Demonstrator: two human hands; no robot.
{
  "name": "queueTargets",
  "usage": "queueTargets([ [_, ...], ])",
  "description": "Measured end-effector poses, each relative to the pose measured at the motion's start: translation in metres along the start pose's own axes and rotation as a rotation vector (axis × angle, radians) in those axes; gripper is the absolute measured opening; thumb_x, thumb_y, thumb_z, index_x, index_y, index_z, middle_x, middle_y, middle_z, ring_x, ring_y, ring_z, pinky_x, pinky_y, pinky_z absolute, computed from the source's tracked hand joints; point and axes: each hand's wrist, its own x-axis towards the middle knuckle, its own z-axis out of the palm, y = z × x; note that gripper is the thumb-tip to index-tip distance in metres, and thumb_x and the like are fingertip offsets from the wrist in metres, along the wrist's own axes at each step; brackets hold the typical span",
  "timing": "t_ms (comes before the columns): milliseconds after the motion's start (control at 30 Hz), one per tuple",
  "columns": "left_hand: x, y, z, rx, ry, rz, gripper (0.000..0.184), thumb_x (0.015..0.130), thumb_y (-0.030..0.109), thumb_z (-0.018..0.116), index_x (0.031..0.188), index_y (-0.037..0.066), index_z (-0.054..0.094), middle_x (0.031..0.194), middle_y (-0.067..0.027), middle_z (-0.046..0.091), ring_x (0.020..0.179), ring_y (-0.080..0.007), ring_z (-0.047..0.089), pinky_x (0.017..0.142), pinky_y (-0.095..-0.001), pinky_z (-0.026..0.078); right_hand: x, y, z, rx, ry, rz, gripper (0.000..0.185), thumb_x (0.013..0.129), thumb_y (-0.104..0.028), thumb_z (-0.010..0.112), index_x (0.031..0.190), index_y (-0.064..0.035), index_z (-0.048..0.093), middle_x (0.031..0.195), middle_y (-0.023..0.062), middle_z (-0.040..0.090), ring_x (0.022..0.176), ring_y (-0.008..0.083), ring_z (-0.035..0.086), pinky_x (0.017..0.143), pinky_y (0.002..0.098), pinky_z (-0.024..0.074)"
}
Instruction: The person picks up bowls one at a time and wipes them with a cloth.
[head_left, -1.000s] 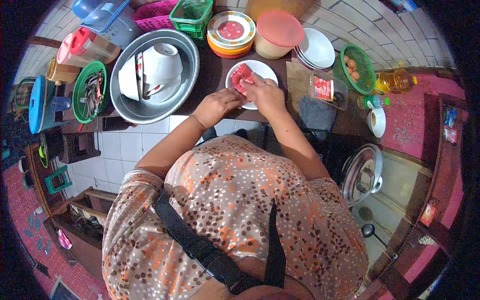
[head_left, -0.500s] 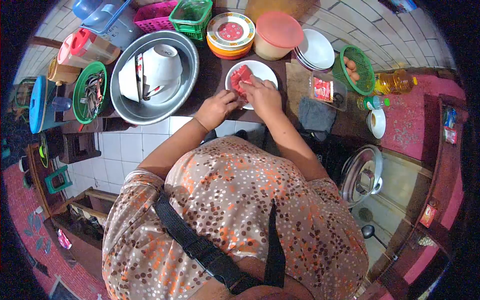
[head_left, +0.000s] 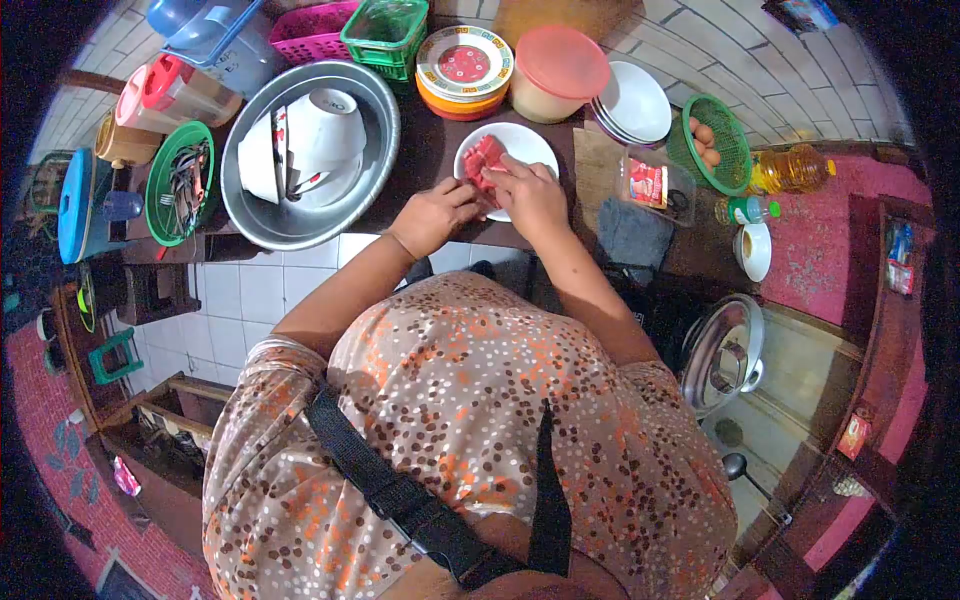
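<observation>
A white plate [head_left: 540, 150] lies near the front edge of the dark table. On it is a red, crinkled piece [head_left: 484, 157]; its exact kind is hard to make out. My right hand [head_left: 530, 197] reaches over the plate with its fingers closed on the red piece. Beside it, my left hand [head_left: 438, 215] is at the plate's near left rim, fingers bent and pinched together at the lower end of the same piece. My fingers hide part of it.
A metal basin [head_left: 385, 160] with white bowls stands left, beside a green basket [head_left: 152, 215] of cutlery. Behind are stacked plates [head_left: 462, 105] and a pink-lidded tub [head_left: 560, 65]. To the right are a grey cloth [head_left: 635, 232], a plastic box [head_left: 683, 190] and a green egg basket [head_left: 738, 150].
The view has shifted very slightly. Both hands stay at the plate on the red piece, with only a small movement of the right fingers, and more of its upper part shows.
</observation>
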Motion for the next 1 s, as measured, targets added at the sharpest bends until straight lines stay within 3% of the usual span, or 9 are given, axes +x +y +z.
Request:
queueTargets([
  [133, -0.001, 0.002, -0.001, -0.001, -0.069, -0.045, 0.03, 0.087, 0.02, 0.065, 0.115, 0.017, 0.075, 0.115, 0.0003, 0.063, 0.108, -0.021, 0.062, 0.077, -0.033, 0.062, -0.011, 0.004, -0.02, 0.022, -0.023, -0.057, 0.032, 0.085, -0.022, 0.072, 0.116, -0.0271, 0.08, 0.127, 0.0044, 0.071, 0.102, 0.029, 0.065, 0.09, 0.0427, 0.0549],
  [233, -0.001, 0.001, 0.0, 0.028, -0.049, -0.039, 0.03, 0.086, 0.02, 0.065, 0.114, 0.018, 0.075, 0.115, 0.0002, 0.063, 0.107, -0.021, 0.062, 0.077, -0.0335, 0.062, -0.011, 0.008, -0.029, -0.149, -0.069, -0.1, 0.031, 0.085, -0.022, 0.069, 0.114, -0.0255, 0.08, 0.13, 0.0053, 0.069, 0.1, 0.0281, 0.064, 0.088, 0.0419, 0.0542],
  [367, -0.001, -0.003, 0.002, -0.044, -0.011, -0.027, 0.027, 0.086, 0.02, 0.067, 0.111, 0.017, 0.076, 0.113, -0.0004, 0.063, 0.106, -0.0211, 0.063, 0.077, -0.0342, 0.062, -0.003, 0.013, -0.023, -0.342, 0.117, -0.075, 0.025, 0.087, -0.018, 0.063, 0.108, -0.0217, 0.077, 0.134, 0.007, 0.063, 0.107, 0.0287, 0.061, 0.087, 0.0415, 0.0531],
  [467, 0.002, 0.001, -0.002, -0.082, 0.0, -0.037, 0.026, 0.085, 0.019, 0.068, 0.11, 0.017, 0.076, 0.11, -0.0007, 0.064, 0.105, -0.0214, 0.063, 0.077, -0.0346, 0.062, 0.005, 0.01, -0.013, -0.371, 0.175, 0.014, 0.031, 0.088, -0.018, 0.063, 0.117, -0.0222, 0.073, 0.135, 0.0073, 0.062, 0.106, 0.0289, 0.06, 0.086, 0.0403, 0.0532],
  [567, 0.002, 0.001, -0.002, -0.121, -0.009, -0.053, 0.026, 0.086, 0.019, 0.07, 0.111, 0.017, 0.076, 0.107, -0.0007, 0.064, 0.104, -0.0219, 0.063, 0.076, -0.0351, 0.062, 0.017, 0.003, -0.002, -0.336, 0.196, 0.078, 0.038, 0.088, -0.017, 0.064, 0.125, -0.0236, 0.068, 0.135, 0.0079, 0.06, 0.111, 0.0302, 0.061, 0.09, 0.0421, 0.0541],
  [667, 0.003, 0.004, -0.003, -0.128, -0.001, -0.054, 0.026, 0.086, 0.019, 0.07, 0.11, 0.017, 0.077, 0.107, -0.0003, 0.064, 0.103, -0.0221, 0.063, 0.076, -0.0357, 0.062, 0.027, 0.0, 0.005, -0.085, 0.182, 0.098, 0.044, 0.084, -0.014, 0.072, 0.126, -0.0241, 0.065, 0.132, 0.0081, 0.06, 0.123, 0.034, 0.06, 0.102, 0.0467, 0.0522],
  [767, 0.003, 0.006, -0.002, -0.115, -0.004, -0.078, 0.026, 0.085, 0.019, 0.07, 0.11, 0.018, 0.077, 0.109, 0.0, 0.064, 0.102, -0.0219, 0.063, 0.075, -0.036, 0.062, 0.026, -0.002, 0.005, 0.178, 0.071, 0.125, 0.046, 0.082, -0.013, 0.075, 0.126, -0.0232, 0.065, 0.132, 0.0076, 0.06, 0.121, 0.035, 0.06, 0.102, 0.0469, 0.0514],
  [833, 0.002, 0.008, -0.001, -0.108, -0.019, -0.098, 0.027, 0.085, 0.019, 0.07, 0.111, 0.019, 0.077, 0.109, 0.0, 0.063, 0.101, -0.0218, 0.063, 0.075, -0.036, 0.062, 0.024, 0.003, 0.004, 0.216, 0.106, 0.063, 0.046, 0.08, -0.014, 0.078, 0.123, -0.0224, 0.066, 0.127, 0.0081, 0.064, 0.117, 0.0356, 0.062, 0.101, 0.0478, 0.0511],
  [1000, 0.0, 0.008, 0.006, -0.008, -0.035, -0.138, 0.016, 0.086, 0.018, 0.067, 0.101, 0.017, 0.073, 0.111, -0.0007, 0.062, 0.1, -0.0221, 0.063, 0.072, -0.0367, 0.061, 0.012, 0.015, -0.008, 0.306, -0.149, 0.017, 0.038, 0.081, -0.021, 0.077, 0.118, -0.0216, 0.071, 0.117, 0.0091, 0.071, 0.11, 0.0354, 0.067, 0.099, 0.0485, 0.0512],
])
